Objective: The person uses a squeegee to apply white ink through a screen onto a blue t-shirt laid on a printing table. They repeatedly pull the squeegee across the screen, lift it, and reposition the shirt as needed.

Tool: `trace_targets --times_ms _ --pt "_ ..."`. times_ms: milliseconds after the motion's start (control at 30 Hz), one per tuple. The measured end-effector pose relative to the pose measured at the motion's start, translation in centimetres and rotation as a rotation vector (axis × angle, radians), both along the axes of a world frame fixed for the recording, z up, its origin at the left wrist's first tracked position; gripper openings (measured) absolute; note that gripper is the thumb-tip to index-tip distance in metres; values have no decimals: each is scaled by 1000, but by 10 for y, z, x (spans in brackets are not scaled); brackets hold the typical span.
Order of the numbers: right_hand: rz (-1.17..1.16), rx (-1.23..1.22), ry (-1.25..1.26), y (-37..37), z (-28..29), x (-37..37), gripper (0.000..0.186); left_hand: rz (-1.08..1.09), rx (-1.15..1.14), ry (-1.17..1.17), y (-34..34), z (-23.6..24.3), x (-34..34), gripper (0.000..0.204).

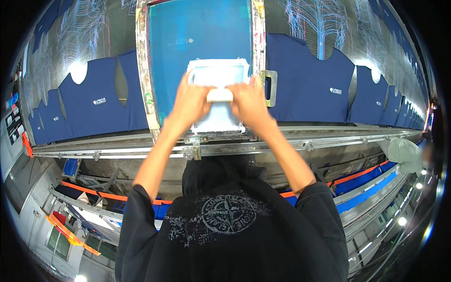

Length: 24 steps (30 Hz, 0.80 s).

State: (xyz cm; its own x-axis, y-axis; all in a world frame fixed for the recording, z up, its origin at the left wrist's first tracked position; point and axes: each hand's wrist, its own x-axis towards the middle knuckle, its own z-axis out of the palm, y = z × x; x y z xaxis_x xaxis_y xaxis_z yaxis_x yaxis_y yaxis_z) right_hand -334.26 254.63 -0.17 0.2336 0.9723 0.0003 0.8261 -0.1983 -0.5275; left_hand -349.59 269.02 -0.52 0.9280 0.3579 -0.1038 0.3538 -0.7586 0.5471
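A screen-printing frame (142, 61) with blue mesh (202, 33) lies on the long table in front of me. White ink (218, 128) covers a rectangular patch on its nearer part. Over this patch, both my hands grip a squeegee, whose pale handle (220, 96) shows between them. My left hand (191, 101) is closed on its left end and my right hand (246, 101) on its right end, both slightly blurred. The squeegee's lower edge is hidden by my hands. Beside my right hand, a metal bracket (271, 88) juts from the frame's right side.
Navy garment pieces (305, 80) with small white chest prints lie in a row along the dark table on both sides. A metal rail (338, 143) runs along the table's near edge. Another person (406, 154) stands far right. Orange-edged blue troughs (359, 181) lie behind me.
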Motion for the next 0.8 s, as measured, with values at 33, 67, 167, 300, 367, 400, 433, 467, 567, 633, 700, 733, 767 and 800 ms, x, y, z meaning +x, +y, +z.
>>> trace_targets --times_ms 33,67,167,300,367,400,433,467,567,633,700,733,767,800 --pt "3 15 -16 24 2 18 21 -16 22 -7 23 4 19 34" --pt "0 52 -73 46 1 33 19 -31 44 -8 46 7 36 33" --pt "37 7 -25 55 -3 38 15 -42 28 -55 51 -5 37 28" --pt "45 -65 60 -33 -20 -24 17 -27 -88 75 -30 -10 -26 26" --pt "56 -150 207 -48 -10 -38 13 4 -254 274 -43 0 -34 28" --pt "74 -213 212 -45 -8 -36 15 21 -337 372 -45 3 -36 30" --pt "90 -277 216 -39 -6 -33 18 24 -362 381 -43 1 -36 30" --pt "106 -341 221 -33 -5 -29 22 28 -386 391 -37 -3 -33 31" --pt "147 -320 291 -25 -30 -15 30 -24 -529 452 -16 -26 -24 37" --pt "155 -399 435 -14 -30 -1 38 -69 -684 518 1 -40 -19 37" --pt "159 -521 579 1 -16 16 39 -87 -726 548 17 -28 -2 38" --pt "112 -469 533 3 -7 20 43 -91 -706 516 25 -25 2 38" --pt "3 -414 499 7 10 26 46 -87 -684 486 31 -19 5 37" --pt "-111 -363 463 10 32 34 50 -63 -607 488 39 -1 14 36"
